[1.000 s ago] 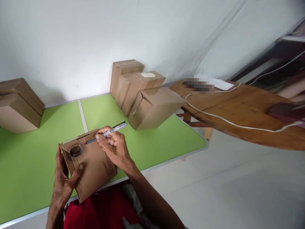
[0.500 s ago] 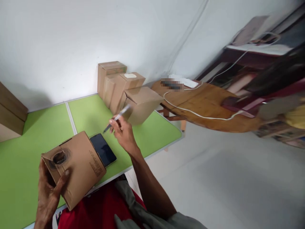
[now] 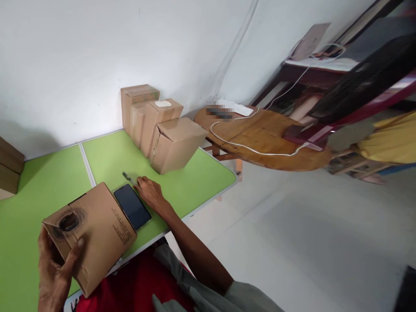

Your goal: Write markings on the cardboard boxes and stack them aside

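Observation:
My left hand (image 3: pixel 60 264) grips the near left corner of a brown cardboard box (image 3: pixel 100 234), thumb on its top face. A dark-ringed hole and printed lettering mark that face. Right beside the box lies a smartphone (image 3: pixel 132 207), screen up and dark, on the green table (image 3: pixel 182 195). Just beyond the phone, my right hand (image 3: pixel 150 190) is low at the tabletop, closed around the rear part of a pen (image 3: pixel 127 177). The pen's dark end points away to the left; the rest is hidden by my fingers.
Several cardboard boxes (image 3: pixel 178 143) stand in a row toward the wall. Another carton (image 3: pixel 9 167) is at the left edge. A wooden table (image 3: pixel 260 138) with a white cable (image 3: pixel 247 149) stands to the right. Farther right, a person's yellow garment (image 3: pixel 390 138) shows.
My right hand has lowered the pen from above the phone to the tabletop. My left hand keeps its hold on the box. The view has shifted slightly right.

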A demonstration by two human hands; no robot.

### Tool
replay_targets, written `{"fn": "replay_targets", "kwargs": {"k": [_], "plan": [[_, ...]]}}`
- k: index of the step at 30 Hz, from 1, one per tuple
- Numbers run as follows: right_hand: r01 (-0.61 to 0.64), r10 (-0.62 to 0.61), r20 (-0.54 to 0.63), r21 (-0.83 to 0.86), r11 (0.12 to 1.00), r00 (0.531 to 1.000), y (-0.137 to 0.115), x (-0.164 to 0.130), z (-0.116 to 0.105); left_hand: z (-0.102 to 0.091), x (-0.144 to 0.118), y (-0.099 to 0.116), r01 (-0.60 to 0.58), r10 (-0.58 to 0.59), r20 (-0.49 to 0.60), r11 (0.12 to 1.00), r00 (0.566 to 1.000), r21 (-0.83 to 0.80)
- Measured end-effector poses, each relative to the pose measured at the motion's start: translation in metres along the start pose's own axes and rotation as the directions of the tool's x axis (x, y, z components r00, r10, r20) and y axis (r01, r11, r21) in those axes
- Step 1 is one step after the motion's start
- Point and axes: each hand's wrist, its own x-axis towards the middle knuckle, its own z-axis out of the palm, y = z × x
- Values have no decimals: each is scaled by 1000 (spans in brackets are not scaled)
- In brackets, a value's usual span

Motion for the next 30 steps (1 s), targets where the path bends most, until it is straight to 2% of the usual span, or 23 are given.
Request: {"fn": "replay_targets", "kwargs": {"k": [4,7,10,15,18,22,23,24,25,27,28,29,30], "plan": [[-24,24,-3,-8,1000,1000,-4,-37,-4,0,-1,-1,25,-25,6,1000,1000,15],[-48,49,46,-16,999,998,-20,-64,7,-2,-2,-1,55,-54,-20,997,998,48],[-107,107,36,1,994,994,-34,-74,23,-13,1,-10,70,-67,-84,997,994,40],[-201,190,63,327,924,980,-31,-63,34,-36,6,-28,95,-94,-202,995,975,-8],[-181,155,95,453,873,983,-21,-62,35,-40,5,-28,92,-96,-225,995,970,-27],[-133,73,120,626,769,990,-9,-75,39,-35,2,-26,90,-100,-191,994,977,-64],[-125,54,125,678,724,991,-6,-81,39,-34,1,-27,92,-103,-169,993,980,-75],[-126,31,139,755,643,990,-3,-88,38,-33,1,-28,94,-104,-144,993,984,-78],[-136,2,158,845,517,987,-1,-96,35,-32,1,-29,94,-103,-122,993,987,-77],[-175,-70,188,971,164,980,3,-111,24,-28,0,-29,94,-100,-87,993,991,-77],[-199,-110,197,980,-5,974,4,-119,16,-25,0,-28,94,-100,-76,992,992,-82],[-220,-151,200,967,-128,968,3,-126,7,-20,1,-26,92,-98,-68,992,993,-90],[-236,-194,198,952,-193,961,0,-132,-2,-14,1,-23,85,-91,-57,991,994,-103]]}}
